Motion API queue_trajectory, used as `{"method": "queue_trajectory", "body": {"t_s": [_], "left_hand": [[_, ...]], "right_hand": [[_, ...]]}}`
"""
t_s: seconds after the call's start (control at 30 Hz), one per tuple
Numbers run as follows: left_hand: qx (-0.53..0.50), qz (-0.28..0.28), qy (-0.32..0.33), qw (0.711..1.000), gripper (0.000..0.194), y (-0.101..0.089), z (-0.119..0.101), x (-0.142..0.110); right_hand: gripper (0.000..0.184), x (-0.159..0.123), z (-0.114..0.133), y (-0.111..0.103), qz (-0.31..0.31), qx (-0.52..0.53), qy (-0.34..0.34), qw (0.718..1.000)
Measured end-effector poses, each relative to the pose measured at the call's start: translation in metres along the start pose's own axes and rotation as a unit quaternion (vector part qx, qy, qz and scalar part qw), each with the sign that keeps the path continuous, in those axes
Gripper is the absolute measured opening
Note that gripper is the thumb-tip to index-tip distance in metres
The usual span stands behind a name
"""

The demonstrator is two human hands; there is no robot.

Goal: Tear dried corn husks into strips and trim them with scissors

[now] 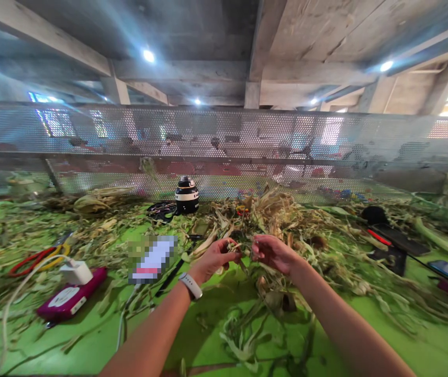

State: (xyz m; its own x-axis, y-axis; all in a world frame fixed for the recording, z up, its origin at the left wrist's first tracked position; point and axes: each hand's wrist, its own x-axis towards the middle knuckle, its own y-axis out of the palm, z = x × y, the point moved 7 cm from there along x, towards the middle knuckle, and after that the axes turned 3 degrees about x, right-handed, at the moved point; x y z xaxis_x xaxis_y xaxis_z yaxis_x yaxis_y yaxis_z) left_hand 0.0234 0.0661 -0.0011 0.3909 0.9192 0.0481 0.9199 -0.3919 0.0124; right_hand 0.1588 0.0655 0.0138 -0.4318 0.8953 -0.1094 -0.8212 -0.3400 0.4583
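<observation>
At left, red-and-yellow-handled scissors (43, 259) and a glossy magenta power bank (73, 296) lie on the smooth green table (78, 345). The left hand (218, 259) pinches dry, curled husk scraps (232, 247) between thumb and fingers. Just right, the right hand (274, 254) is half open, fingers curled, its grip unclear. Bare green shows nearer; papery strands (279, 209) heap beyond, before perforated metal (224, 131).

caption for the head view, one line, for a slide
Two hands working with dried husks on a green table, a black-and-white bottle standing behind.
</observation>
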Motion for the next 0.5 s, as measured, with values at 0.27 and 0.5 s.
{"method": "queue_trajectory", "body": {"t_s": [0.27,0.5], "left_hand": [[-0.045,-0.083,-0.011,0.996,0.039,-0.019,-0.001,0.001],[-0.017,-0.092,-0.025,0.995,0.031,-0.019,-0.001,0.000]], "right_hand": [[0.018,-0.003,0.035,-0.044,-0.221,-0.172,-0.098,0.955],[0.005,-0.011,0.041,-0.050,-0.217,-0.748,-0.005,0.628]]}}
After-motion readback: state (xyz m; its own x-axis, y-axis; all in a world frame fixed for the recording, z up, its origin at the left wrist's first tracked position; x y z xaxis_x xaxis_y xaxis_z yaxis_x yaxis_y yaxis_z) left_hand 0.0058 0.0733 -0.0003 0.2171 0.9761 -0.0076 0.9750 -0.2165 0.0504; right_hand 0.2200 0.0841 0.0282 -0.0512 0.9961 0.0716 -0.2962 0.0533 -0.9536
